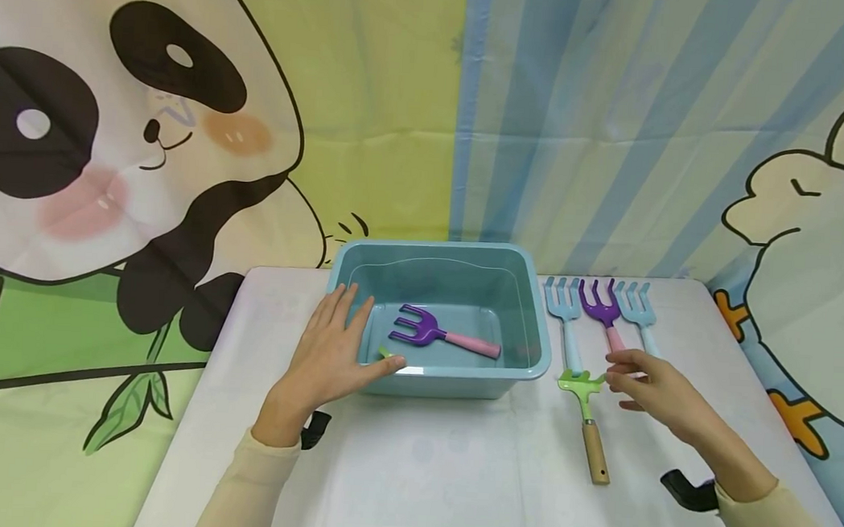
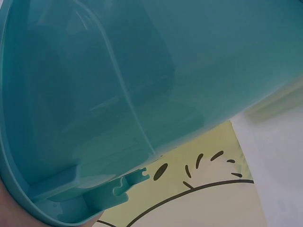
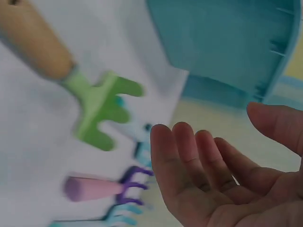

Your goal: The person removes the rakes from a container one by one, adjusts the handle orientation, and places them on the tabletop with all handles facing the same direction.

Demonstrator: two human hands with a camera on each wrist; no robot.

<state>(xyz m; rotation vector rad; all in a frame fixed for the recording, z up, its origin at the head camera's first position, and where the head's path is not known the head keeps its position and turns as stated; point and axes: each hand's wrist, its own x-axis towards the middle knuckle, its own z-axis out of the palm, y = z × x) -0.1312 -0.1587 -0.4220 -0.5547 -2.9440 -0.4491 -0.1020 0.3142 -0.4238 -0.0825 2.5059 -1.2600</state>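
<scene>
A blue-grey plastic bin [image 1: 429, 384] stands on the white table. Inside it lies a purple hand rake [image 1: 421, 328] with a pink handle, and a scrap of green [image 1: 385, 353] shows near the left thumb. My left hand [image 1: 329, 350] rests on the bin's left front corner, fingers spread and straight. Over the tools to the right, my right hand [image 1: 654, 390] hovers with loosely bent fingers and nothing between them. Nearest to it are a green hand rake [image 1: 581, 386] with a wooden handle and a purple hand rake [image 1: 601, 307] with a pink handle.
Two light blue hand rakes [image 1: 563, 304] lie either side of the purple one, tines toward the back. A printed panda cloth [image 1: 373, 115] hangs behind the table [image 1: 438, 474]. Dark straps [image 1: 689, 491] sit at the wrists.
</scene>
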